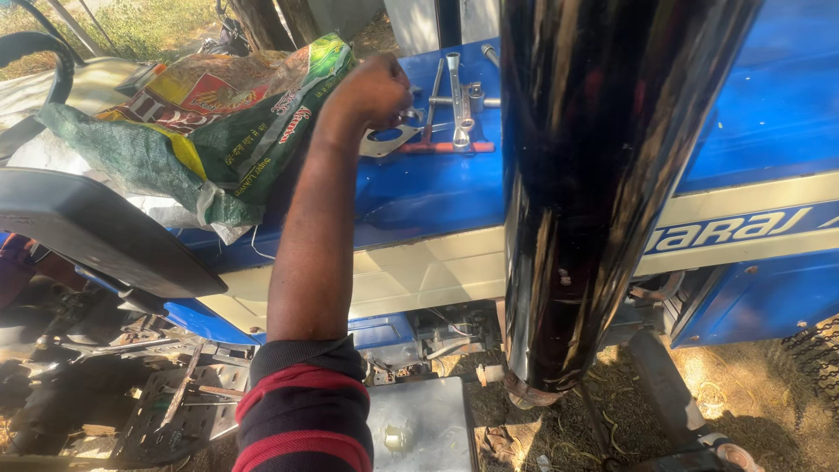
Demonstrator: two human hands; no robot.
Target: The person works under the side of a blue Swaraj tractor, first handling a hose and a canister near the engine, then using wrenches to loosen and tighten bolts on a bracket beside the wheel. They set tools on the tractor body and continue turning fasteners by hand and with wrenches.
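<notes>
Up on the glossy blue bonnet [437, 188], a flat metal gasket plate [384, 142] with a round hole cut through it is being touched by one hand [376, 87], the only hand in view; which side it belongs to cannot be told for sure, though it is taken as the left. Its fingers are curled down narrowly over the plate's edge, and whether the plate is actually gripped cannot be told. Just beside the plate, a small cluster of tools is laid out: one bright steel spanner [458, 100] lying lengthwise, one steel rod [463, 102] crossing it, and one red-handled tool [446, 148] set along the near side. The arm is bare up to a dark sleeve [306, 411] banded with two red stripes. To the left, one crumpled woven plastic sack [218, 114], green, yellow and red, is heaped on the bonnet. A single tall exhaust pipe [594, 175], black and mirror-glossy, is seen rising in the foreground. Below, a cream side panel [419, 271] is seen, and dry straw-strewn ground [752, 385] beneath it
</notes>
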